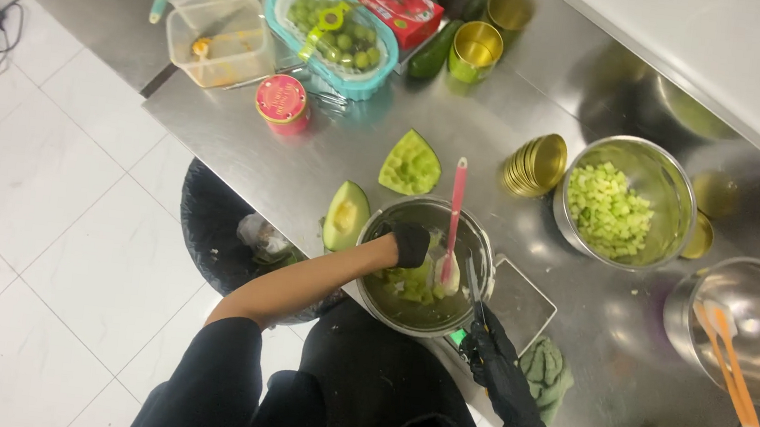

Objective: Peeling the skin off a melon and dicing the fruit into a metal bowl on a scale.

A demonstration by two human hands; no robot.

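closest in, at about five o'clock, the right hand [503,372] in a black glove is clenched around a knife [475,294], blade pointing up toward the rim of the steel bowl [480,243]. a green cloth [550,373] lies just beside that hand. the left hand [410,243], also gloved, reaches into the bowl from nine o'clock and is curled over a piece of green melon; how firmly it grasps is hard to tell. melon chunks [410,287] sit in the bottom of the bowl, and a pink-handled spatula [453,221] leans inside it, resting near twelve o'clock

the step in hand looks like cutting melon flesh into pieces over the bowl; the next cut calls for steadying the piece with the left fingers kept away from the blade

just outside the bowl at ten o'clock lies a melon wedge [345,216], and at eleven o'clock a scored rind [411,164]. further off at two o'clock a second steel bowl [674,188] holds diced melon, with stacked gold lids [536,164] beside it. farthest, at eleven o'clock, sits a tub of grapes [280,15]
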